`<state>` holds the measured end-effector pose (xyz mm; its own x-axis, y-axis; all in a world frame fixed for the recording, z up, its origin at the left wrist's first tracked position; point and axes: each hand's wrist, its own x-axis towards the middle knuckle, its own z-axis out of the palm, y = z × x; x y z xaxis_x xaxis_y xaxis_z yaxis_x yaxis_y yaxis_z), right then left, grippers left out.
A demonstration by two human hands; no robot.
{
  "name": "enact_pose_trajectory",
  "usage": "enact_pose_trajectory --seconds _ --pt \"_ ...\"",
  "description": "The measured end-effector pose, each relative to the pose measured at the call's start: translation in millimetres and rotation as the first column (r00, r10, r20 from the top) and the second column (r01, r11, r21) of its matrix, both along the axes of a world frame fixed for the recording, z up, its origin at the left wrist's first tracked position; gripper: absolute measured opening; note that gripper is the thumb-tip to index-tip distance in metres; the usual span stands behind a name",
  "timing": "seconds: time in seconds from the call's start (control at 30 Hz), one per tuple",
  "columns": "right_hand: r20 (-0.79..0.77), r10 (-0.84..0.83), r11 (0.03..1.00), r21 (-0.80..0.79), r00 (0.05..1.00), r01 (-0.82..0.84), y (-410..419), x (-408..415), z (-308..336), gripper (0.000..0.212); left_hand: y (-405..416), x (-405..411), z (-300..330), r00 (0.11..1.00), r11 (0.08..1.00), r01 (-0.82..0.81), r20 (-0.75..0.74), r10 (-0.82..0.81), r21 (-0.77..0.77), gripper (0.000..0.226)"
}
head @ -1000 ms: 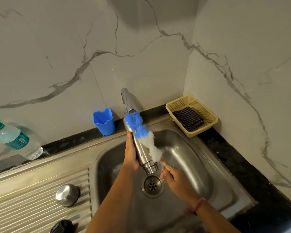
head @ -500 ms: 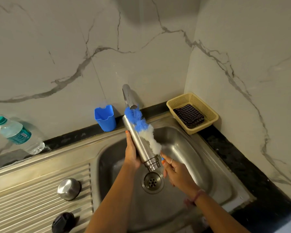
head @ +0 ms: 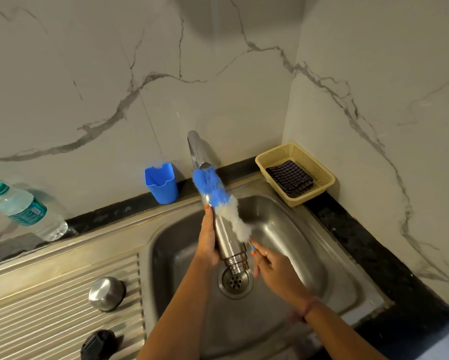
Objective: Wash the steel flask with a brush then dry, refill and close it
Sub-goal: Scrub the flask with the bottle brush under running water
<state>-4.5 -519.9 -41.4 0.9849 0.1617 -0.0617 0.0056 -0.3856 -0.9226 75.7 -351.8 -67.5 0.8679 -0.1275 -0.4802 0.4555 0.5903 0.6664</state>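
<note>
While the steel flask (head: 224, 235) hangs over the sink (head: 290, 242) with its open threaded mouth tilted down toward the drain (head: 235, 281), the left hand (head: 207, 239) wraps its fingers round the flask's body. The right hand (head: 271, 265) pinches the handle of the brush (head: 219, 198), whose blue and white bristles lie along the flask's outer side, the blue end just under the tap (head: 198, 149). On the ribbed draining board lie a steel cap (head: 106, 293) and a black lid (head: 98, 345). On the table behind stand a blue cup (head: 161, 183), a water bottle (head: 26, 211), and a yellow basket (head: 319, 172) holding a dark checked cloth (head: 290, 178).
</note>
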Motion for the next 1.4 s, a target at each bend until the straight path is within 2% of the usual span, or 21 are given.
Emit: enact_pose_trajectory --seconds 0.13,0.23,0.37,0.43,0.5,0.6,0.8,0.93,1.03,1.13,1.3,1.4 --pt "-0.043 0.001 1.000 -0.010 0.999 -0.001 -10 -40 -8 0.033 8 -1 -8 0.999 0.997 -0.043 -0.008 0.043 -0.057 0.078" --pt "-0.057 -0.042 0.999 -0.002 0.997 0.042 -1 -21 -3 0.030 7 -3 -10 0.999 0.999 -0.042 0.017 0.042 -0.034 0.073" --pt "-0.127 -0.026 0.989 0.139 0.992 0.044 6 8 11 0.028 4 -6 -6 0.995 0.995 -0.099 0.003 0.099 0.024 0.061" --pt "-0.093 0.020 0.993 0.119 0.995 -0.009 0 -1 9 0.026 9 -3 -2 0.992 0.992 -0.126 0.023 0.125 0.029 0.059" --pt "-0.029 0.036 0.999 0.034 0.999 -0.035 -9 -22 -5 0.028 16 1 -1 0.989 0.990 -0.143 0.025 0.143 0.007 0.052" --pt "-0.026 0.046 0.998 -0.030 0.999 -0.047 -10 -44 -20 0.028 18 7 -8 0.988 0.986 -0.155 -0.009 0.156 0.057 0.040" --pt "-0.032 -0.094 0.995 0.039 0.995 0.095 13 14 -5 0.031 6 -1 -9 0.998 0.998 -0.056 -0.012 0.056 0.029 0.081" --pt "0.010 -0.080 0.996 -0.026 0.997 0.080 -7 -1 -11 0.030 10 -1 -11 0.992 0.991 -0.123 -0.015 0.124 0.051 0.079" --pt "0.014 -0.051 0.996 -0.070 0.999 0.052 -25 -39 -25 0.030 20 6 -15 0.985 0.985 -0.165 -0.038 0.168 0.056 0.089" --pt "0.018 -0.061 0.991 -0.119 0.998 0.063 -28 -32 -28 0.031 26 8 -18 0.980 0.981 -0.194 -0.040 0.195 0.032 0.089" --pt "0.138 -0.048 0.992 -0.109 0.989 0.064 -13 10 -13 0.031 12 5 -10 0.986 0.985 -0.167 -0.017 0.167 0.033 0.083" --pt "0.240 0.006 0.978 -0.205 0.971 0.045 -26 -9 -19 0.031 17 11 -2 0.982 0.982 -0.186 -0.002 0.187 0.024 0.085"
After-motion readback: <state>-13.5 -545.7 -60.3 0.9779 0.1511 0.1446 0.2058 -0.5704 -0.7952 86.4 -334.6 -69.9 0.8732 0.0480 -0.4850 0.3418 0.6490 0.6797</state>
